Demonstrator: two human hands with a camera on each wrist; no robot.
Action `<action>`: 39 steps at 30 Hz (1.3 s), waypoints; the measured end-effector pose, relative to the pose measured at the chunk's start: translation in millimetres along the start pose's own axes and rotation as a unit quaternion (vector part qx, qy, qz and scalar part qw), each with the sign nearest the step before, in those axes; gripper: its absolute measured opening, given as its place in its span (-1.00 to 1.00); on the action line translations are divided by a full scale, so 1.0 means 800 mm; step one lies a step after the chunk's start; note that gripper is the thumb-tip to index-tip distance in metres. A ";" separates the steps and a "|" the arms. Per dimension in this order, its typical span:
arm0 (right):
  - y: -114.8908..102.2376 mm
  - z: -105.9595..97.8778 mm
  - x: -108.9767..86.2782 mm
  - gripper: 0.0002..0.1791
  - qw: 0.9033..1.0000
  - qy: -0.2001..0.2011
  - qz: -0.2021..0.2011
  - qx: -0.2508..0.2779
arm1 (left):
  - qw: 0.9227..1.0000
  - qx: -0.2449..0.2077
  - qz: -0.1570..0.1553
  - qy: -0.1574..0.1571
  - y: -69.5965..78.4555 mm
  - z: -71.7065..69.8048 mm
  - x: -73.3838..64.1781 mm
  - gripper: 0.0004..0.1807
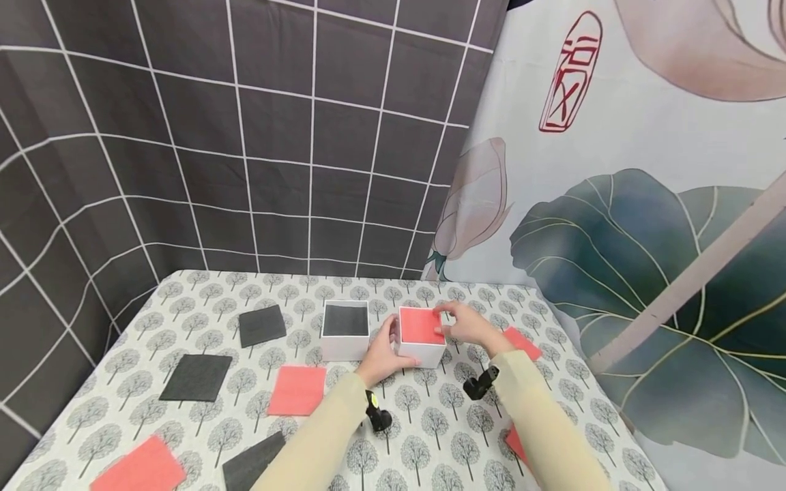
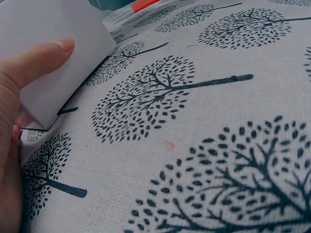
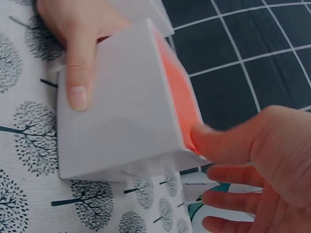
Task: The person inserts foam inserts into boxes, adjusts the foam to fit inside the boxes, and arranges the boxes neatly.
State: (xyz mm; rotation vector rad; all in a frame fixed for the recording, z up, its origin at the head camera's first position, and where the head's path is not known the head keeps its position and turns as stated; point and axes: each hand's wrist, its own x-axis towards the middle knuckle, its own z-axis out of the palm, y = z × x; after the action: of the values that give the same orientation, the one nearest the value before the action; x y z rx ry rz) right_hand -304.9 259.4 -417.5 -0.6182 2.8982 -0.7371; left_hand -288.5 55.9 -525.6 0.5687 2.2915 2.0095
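Observation:
A white open-topped box [image 1: 422, 356] stands on the table, filled near its rim with a flat red sheet [image 1: 420, 324]. My left hand [image 1: 384, 356] grips this box, its thumb along the front face and its fingers at the left side. At the right rim, my right hand [image 1: 464, 323] touches the red sheet with thumb and fingertip. In the right wrist view the thumb [image 3: 218, 143] presses at the box's edge, the other fingers extended beside the box. Left of it stands a second white box [image 1: 345, 349] with a black sheet [image 1: 346, 319] inside.
Loose black square sheets [image 1: 196, 377] and red ones [image 1: 297, 390] lie on the left of the tree-print tablecloth [image 1: 407, 402]. Another red sheet [image 1: 522, 343] lies right of the right hand, and one is partly under the right forearm. A dark grid curtain [image 1: 276, 177] hangs behind.

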 end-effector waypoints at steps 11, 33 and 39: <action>-0.011 0.011 0.007 -0.52 0.999 0.012 0.040 -0.029 | 1.000 0.007 -0.007 0.002 -0.008 0.000 0.003 0.19; -0.042 0.030 0.022 -0.43 0.990 0.033 -0.023 -0.137 | 1.000 0.002 -0.014 -0.008 -0.014 0.000 0.008 0.25; -0.047 0.042 0.027 -0.39 0.985 0.035 -0.046 -0.161 | 1.000 -0.007 0.001 -0.011 -0.013 0.001 0.007 0.19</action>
State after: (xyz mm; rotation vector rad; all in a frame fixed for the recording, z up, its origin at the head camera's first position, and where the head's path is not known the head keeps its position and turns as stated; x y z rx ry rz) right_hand -305.1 205.6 -428.6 -0.7767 3.1000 -0.3008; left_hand -296.3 57.8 -534.8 0.5887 2.2624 2.0077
